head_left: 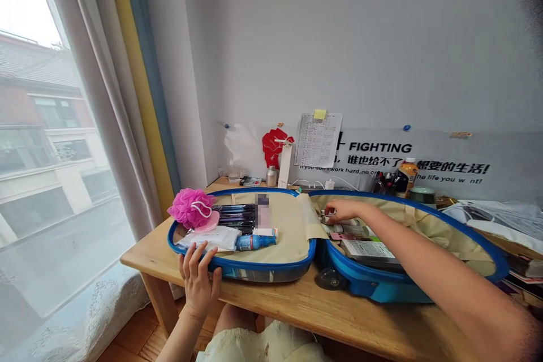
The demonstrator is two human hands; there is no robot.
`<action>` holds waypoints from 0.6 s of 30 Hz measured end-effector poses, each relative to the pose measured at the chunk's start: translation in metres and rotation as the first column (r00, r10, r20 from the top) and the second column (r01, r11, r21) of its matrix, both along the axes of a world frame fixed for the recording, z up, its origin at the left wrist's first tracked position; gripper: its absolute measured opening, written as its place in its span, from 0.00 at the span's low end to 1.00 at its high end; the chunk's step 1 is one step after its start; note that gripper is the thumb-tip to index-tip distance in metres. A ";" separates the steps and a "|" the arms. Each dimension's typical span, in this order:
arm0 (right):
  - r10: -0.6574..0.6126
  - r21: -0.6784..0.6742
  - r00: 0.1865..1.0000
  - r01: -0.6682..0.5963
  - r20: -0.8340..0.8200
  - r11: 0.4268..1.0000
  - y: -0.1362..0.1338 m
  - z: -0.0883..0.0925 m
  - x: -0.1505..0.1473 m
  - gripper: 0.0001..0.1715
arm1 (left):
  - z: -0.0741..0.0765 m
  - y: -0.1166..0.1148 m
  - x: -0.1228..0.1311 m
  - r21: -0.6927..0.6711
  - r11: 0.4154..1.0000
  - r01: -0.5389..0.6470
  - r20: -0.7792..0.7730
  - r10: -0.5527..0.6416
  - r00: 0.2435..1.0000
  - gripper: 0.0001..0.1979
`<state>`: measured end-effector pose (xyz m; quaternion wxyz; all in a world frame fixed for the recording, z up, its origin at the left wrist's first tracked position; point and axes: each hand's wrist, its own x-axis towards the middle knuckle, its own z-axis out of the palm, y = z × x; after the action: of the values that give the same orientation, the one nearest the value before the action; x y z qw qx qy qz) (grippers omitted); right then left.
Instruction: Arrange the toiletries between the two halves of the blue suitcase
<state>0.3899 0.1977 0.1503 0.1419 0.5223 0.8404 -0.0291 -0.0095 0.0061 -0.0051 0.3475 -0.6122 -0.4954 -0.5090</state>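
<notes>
Both hands at suitcase (open)

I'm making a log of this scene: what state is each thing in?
Suitcase: open, both halves on the table.
Left hand: spread over the suitcase's edge.
Right hand: inside the suitcase, hold unclear.
Blue bottle: lying on its side.
Pink puff: fluffed out.
Juice bottle: upright, capped.
Grey curtain: gathered aside.
</notes>
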 end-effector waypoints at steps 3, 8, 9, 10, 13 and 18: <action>0.025 0.052 0.998 -0.028 0.051 0.998 0.000 -0.004 -0.006 0.21 | 0.001 0.000 0.000 -0.003 1.000 -0.003 0.008 0.004 1.000 0.19; 0.057 0.140 0.993 -0.071 0.105 0.988 -0.011 -0.004 -0.011 0.23 | 0.000 0.000 0.000 -0.018 1.000 -0.006 0.020 0.007 1.000 0.20; 0.056 0.161 0.992 -0.074 0.115 0.984 -0.014 -0.004 -0.012 0.23 | 0.000 -0.001 0.000 -0.018 1.000 -0.007 0.021 0.007 1.000 0.20; 0.053 0.179 0.991 -0.075 0.125 0.981 -0.016 -0.003 -0.013 0.23 | 0.000 -0.001 0.000 -0.017 1.000 -0.007 0.019 0.007 1.000 0.20; 0.048 0.200 0.986 -0.080 0.159 0.976 -0.021 -0.001 -0.017 0.21 | 0.001 -0.001 0.001 -0.017 1.000 -0.007 0.015 0.007 1.000 0.20; 0.043 0.213 0.980 -0.085 0.194 0.973 -0.026 0.000 -0.022 0.20 | 0.003 -0.002 0.001 -0.012 1.000 0.001 0.002 -0.001 1.000 0.19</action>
<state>0.3680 0.1715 0.1507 0.1630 0.5077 0.8377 0.1181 -0.0083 0.0039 -0.0026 0.3431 -0.6140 -0.4987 -0.5066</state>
